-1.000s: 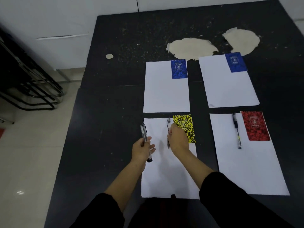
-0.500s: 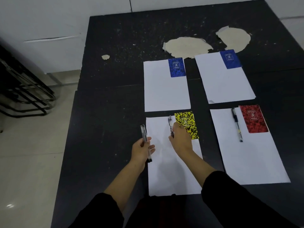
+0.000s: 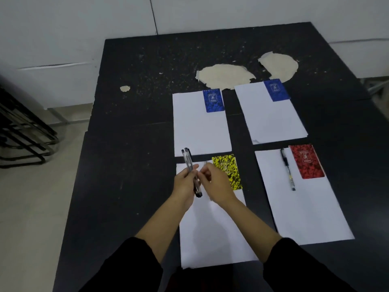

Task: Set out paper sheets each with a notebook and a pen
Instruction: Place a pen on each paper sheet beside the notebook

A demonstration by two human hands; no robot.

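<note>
Here the left hand [image 3: 185, 183] grips spare pens [image 3: 190, 167] as stock; the right hand's [image 3: 216, 184] curled fingers reach them; whether they pinch one, I cannot tell. Blue-notebook sheets [image 3: 200, 131] at twelve o'clock lack pens.

Black bench [image 3: 130, 186], worn and speckled, four white sheets in a two-by-two block right of centre.

Upper left sheet [image 3: 197, 131] and upper right sheet [image 3: 273, 121] sit below two big pale peeled patches [image 3: 226, 76]; lower left sheet [image 3: 212, 234] runs to the near edge, lower right sheet [image 3: 305, 209] just beside it, dark gaps between all four.
</note>
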